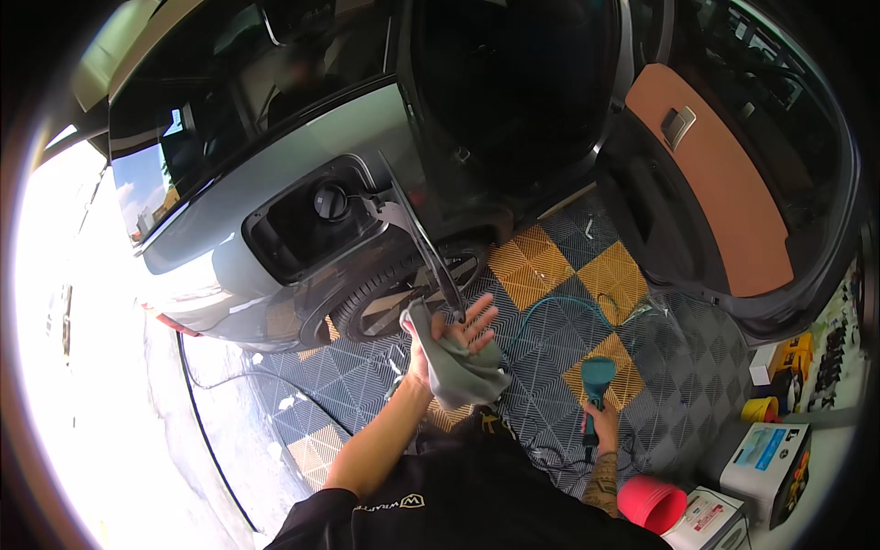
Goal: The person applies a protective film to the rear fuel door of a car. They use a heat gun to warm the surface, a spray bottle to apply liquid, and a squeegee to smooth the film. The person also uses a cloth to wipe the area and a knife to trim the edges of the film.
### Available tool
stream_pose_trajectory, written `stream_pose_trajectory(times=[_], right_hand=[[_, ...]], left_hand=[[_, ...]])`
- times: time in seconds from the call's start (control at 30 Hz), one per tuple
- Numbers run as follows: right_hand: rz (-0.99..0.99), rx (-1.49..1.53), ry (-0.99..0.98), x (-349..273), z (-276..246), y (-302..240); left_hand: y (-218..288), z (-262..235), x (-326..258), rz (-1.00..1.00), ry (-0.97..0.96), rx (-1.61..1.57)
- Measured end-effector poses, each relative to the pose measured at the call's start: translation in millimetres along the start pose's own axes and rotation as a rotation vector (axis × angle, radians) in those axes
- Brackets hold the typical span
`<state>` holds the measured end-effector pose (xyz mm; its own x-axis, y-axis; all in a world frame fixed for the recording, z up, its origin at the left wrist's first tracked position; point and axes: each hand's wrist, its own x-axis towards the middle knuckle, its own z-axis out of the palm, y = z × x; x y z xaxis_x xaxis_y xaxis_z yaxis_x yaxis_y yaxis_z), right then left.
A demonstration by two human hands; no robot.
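My left hand (478,324) carries a grey cloth (456,371) that hangs over the palm, with several fingers spread out past it. Those fingers are at the lower end of the swung-out fuel flap (423,243); whether they touch it I cannot tell. Behind the flap, the black fuel filler recess (286,240) of the grey car lies exposed, its round cap (330,201) in place. Lower right, my right hand (603,427) grips the handle of a teal heat gun (598,372), whose wide end points away from me.
A car door with a brown panel (706,174) stands wide open at the right. The rear wheel (394,293) is below the fuel recess. Cables cross the tiled floor (550,321). A red bucket (649,502), boxes (763,458) and yellow items (759,410) stand at the lower right.
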<state>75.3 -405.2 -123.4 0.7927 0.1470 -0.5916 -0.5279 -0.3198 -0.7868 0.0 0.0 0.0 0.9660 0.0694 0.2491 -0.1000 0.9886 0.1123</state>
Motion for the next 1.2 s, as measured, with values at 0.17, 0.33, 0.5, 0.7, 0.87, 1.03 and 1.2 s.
stream_pose_trajectory(times=[0.17, 0.33, 0.5, 0.7, 0.87, 1.03, 1.2], right_hand=[[-0.067, -0.004, -0.039, 32.2, -7.6, -15.7], [-0.029, 0.052, -0.063, 29.1, -13.8, -0.9], [0.059, -0.024, -0.053, 24.5, -14.9, -16.2], [0.123, -0.046, -0.015, 40.3, 3.9, -38.7], [0.135, -0.051, -0.013, 43.5, 24.6, -62.9], [0.127, -0.097, -0.099, 53.7, 50.6, -91.6], [0.16, -0.211, -0.099, 74.9, 73.0, -113.3]], left_hand=[[0.1, -9.9, -0.5, 0.18, 0.286, -0.063], [50.1, -9.6, -63.6, 0.271, 0.248, -0.004], [127.3, -14.0, -124.9, 0.364, 0.242, -0.069], [142.5, -34.0, -117.3, 0.572, 0.112, 0.009], [145.9, -43.6, -111.1, 0.647, 0.092, 0.125], [149.6, -63.4, -133.9, 0.499, 0.1, 0.099], [143.1, -52.6, -115.7, 0.437, 0.22, -0.039]])
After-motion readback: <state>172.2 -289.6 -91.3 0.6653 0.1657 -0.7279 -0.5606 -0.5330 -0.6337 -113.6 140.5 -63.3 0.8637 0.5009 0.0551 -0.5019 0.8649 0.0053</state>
